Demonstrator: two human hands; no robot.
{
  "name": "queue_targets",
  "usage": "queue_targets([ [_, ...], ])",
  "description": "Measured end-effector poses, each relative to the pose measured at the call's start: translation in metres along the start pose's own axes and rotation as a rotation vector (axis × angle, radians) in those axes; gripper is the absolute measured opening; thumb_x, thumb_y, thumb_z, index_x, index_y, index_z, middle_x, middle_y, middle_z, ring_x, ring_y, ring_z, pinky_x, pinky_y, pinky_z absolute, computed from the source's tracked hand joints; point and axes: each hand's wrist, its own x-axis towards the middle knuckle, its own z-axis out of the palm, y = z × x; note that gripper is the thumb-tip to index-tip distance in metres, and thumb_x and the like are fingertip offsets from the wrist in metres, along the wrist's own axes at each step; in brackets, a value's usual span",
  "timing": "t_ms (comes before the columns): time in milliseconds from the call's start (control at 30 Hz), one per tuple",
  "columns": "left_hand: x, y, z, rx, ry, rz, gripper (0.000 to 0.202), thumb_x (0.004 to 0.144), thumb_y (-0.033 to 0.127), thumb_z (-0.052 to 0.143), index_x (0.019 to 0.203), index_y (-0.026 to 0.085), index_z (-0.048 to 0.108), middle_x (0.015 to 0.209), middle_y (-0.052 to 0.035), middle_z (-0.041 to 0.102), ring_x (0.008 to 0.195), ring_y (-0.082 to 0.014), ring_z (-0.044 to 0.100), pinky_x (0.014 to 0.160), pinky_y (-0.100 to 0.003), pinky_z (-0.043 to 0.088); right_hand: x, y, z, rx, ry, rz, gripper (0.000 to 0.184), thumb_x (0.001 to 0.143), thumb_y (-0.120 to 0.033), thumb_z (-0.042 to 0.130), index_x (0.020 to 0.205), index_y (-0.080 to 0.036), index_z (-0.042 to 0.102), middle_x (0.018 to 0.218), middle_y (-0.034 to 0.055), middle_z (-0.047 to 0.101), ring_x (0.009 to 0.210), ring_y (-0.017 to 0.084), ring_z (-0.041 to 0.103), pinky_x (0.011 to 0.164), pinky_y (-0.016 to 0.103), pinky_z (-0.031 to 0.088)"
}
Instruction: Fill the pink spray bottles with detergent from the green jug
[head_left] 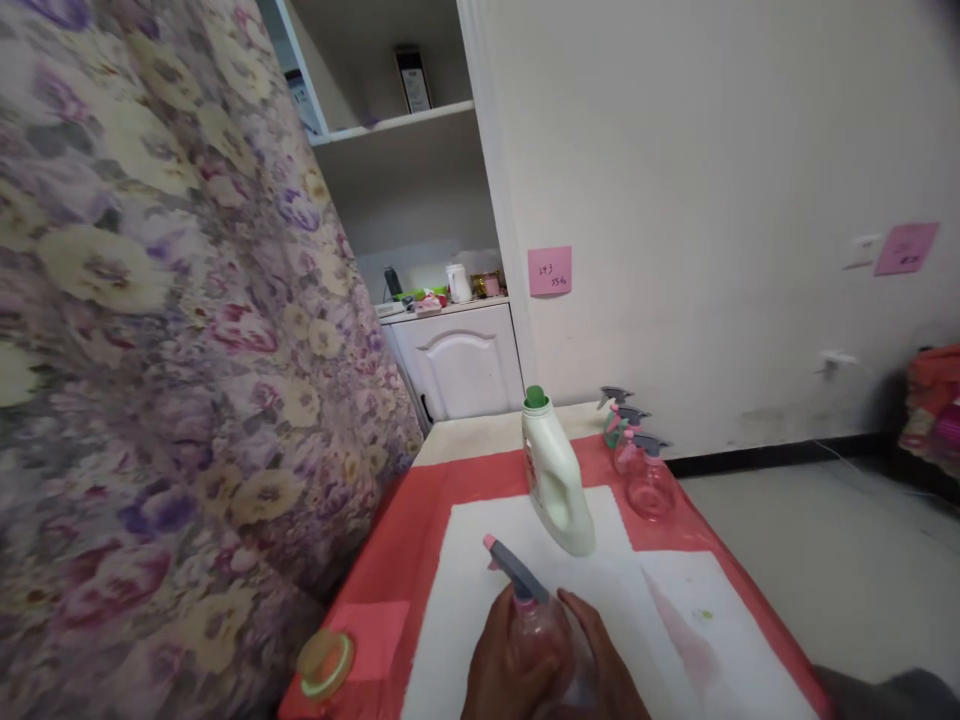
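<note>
1. Grip: both my hands are closed round one spray bottle (541,628). My left hand (501,665) is on its left side and my right hand (604,665) on its right, fingers pressed to the clear pink body.
2. Spray bottle: held at the near edge of the table, over the white sheet (480,590). Its grey trigger head and pink nozzle point up and left, away from me.
3. Jug (556,490): white with a green cap, standing on the sheet just beyond the bottle and not touching it.
4. Sprayers (641,470): a cluster of pink ones right of the jug, on the red cloth (405,540).
5. Disc (325,664): round, yellow-green, at the cloth's near left corner.
6. Curtain (150,350): floral, hanging along the left.
7. Note (549,270): pink, stuck on the wall behind.
</note>
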Motion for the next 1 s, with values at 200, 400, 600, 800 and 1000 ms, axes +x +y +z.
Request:
queue_targets([
  [200,-0.01,0.027,0.003,0.028,-0.145,-0.041,0.073,0.064,0.024,0.066,0.135,0.022,0.049,0.128,-0.0089,0.066,0.116,-0.0304,0.062,0.101,-0.04,0.051,0.0,-0.027,-0.006,-0.019,-0.013,0.031,0.08,0.065,-0.026,0.075,0.138,-0.022,0.042,0.139,0.0139,0.056,0.131,0.035,0.051,0.111,0.048,0.041],
  [400,-0.008,0.032,0.003,-0.048,-0.09,0.057,0.06,0.081,0.045,0.059,0.135,0.02,0.05,0.139,-0.0111,0.058,0.129,-0.0284,0.054,0.108,-0.04,0.046,0.001,-0.026,-0.011,0.186,-0.097,0.074,0.088,0.055,-0.015,0.07,0.138,-0.018,0.037,0.143,0.0172,0.051,0.135,0.033,0.046,0.114,0.048,0.034],
  [600,-0.004,0.03,0.001,-0.133,-0.025,-0.151,0.059,0.087,0.057,0.046,0.132,0.019,0.056,0.139,-0.0109,0.059,0.129,-0.0303,0.053,0.106,-0.042,0.047,0.0,-0.033,-0.011,0.316,-0.177,0.03,0.089,0.056,-0.03,0.077,0.137,-0.02,0.04,0.145,0.0162,0.05,0.137,0.033,0.043,0.115,0.047,0.03],
  [800,-0.002,0.04,-0.004,-0.421,-0.077,-0.186,0.059,0.079,0.059,0.059,0.123,0.019,0.062,0.129,-0.0117,0.067,0.125,-0.0322,0.056,0.108,-0.045,0.044,0.002,-0.04,-0.012,0.349,-0.234,0.005,0.09,0.059,-0.042,0.079,0.138,-0.021,0.042,0.148,0.0157,0.047,0.139,0.034,0.041,0.116,0.047,0.028],
  [1000,-0.004,0.056,-0.003,-0.613,-0.041,-0.222,0.047,0.074,0.05,0.07,0.109,0.019,0.068,0.113,-0.0101,0.074,0.108,-0.0307,0.066,0.098,-0.042,0.048,0.003,-0.02,-0.007,0.331,-0.231,-0.006,0.098,0.056,-0.048,0.081,0.139,-0.016,0.04,0.148,0.0203,0.046,0.138,0.035,0.041,0.116,0.046,0.028],
])
